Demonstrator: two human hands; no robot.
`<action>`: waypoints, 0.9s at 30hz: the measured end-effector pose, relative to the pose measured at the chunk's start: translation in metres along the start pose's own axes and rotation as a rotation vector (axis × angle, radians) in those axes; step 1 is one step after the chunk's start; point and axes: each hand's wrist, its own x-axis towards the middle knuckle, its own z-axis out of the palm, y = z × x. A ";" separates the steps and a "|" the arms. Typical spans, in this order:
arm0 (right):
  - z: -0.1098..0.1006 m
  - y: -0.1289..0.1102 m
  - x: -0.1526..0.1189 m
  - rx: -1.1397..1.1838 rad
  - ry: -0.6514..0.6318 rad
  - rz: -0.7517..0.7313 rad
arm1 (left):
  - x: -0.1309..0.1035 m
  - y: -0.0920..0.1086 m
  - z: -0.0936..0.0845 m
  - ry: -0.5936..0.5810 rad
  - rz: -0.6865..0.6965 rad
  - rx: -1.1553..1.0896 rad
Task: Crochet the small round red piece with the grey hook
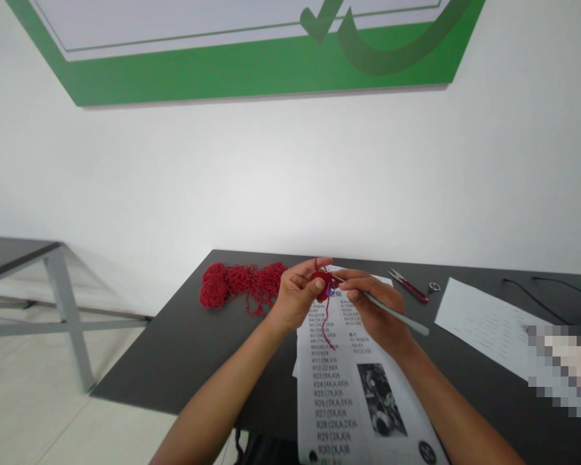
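Between the thumb and fingers of my left hand [296, 290] is a small round piece of red crochet work [323, 284], with a strand of red yarn running over the raised index finger. A purple stitch marker [331, 289] shows at its right edge. My right hand [375, 303] grips a crochet hook [399, 316] with a grey handle, its tip at the crochet piece. A loose yarn tail [326, 329] hangs below over a printed pattern sheet [329, 387]. Left of my hands lies a heap of red yarn [239, 284], wound into a ball at one end.
Red-handled scissors [409, 286] and a small metal ring [434, 287] lie behind my right hand on the dark table [198, 368]. Another paper sheet [484, 323] and black cables [537, 300] are to the right, beside a pixelated patch. A second table [19, 258] stands at left.
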 end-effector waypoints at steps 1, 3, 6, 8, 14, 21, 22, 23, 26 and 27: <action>0.000 -0.001 0.000 0.004 -0.001 0.012 | 0.000 0.001 0.000 -0.002 -0.005 -0.008; 0.000 -0.002 -0.001 0.013 -0.007 0.038 | -0.001 0.002 0.000 0.000 -0.022 -0.023; 0.000 -0.003 -0.002 0.045 -0.012 0.088 | -0.001 0.004 0.001 -0.007 -0.064 -0.068; 0.000 -0.003 -0.003 0.083 -0.006 0.122 | -0.002 0.006 0.001 -0.018 -0.090 -0.114; 0.004 0.002 -0.008 0.223 0.012 0.267 | -0.001 0.010 0.001 -0.073 -0.112 -0.201; 0.007 0.000 -0.006 0.256 0.015 0.301 | 0.000 0.007 -0.004 -0.089 -0.182 -0.274; 0.008 -0.002 -0.006 0.223 0.010 0.288 | 0.000 0.007 -0.005 -0.080 -0.180 -0.266; 0.008 -0.004 -0.005 0.191 0.005 0.275 | 0.001 0.007 -0.006 -0.069 -0.175 -0.256; 0.008 -0.007 -0.006 0.173 0.000 0.260 | 0.002 0.006 -0.007 -0.058 -0.171 -0.251; 0.009 -0.006 -0.007 0.200 0.003 0.270 | 0.002 0.006 -0.007 -0.061 -0.175 -0.257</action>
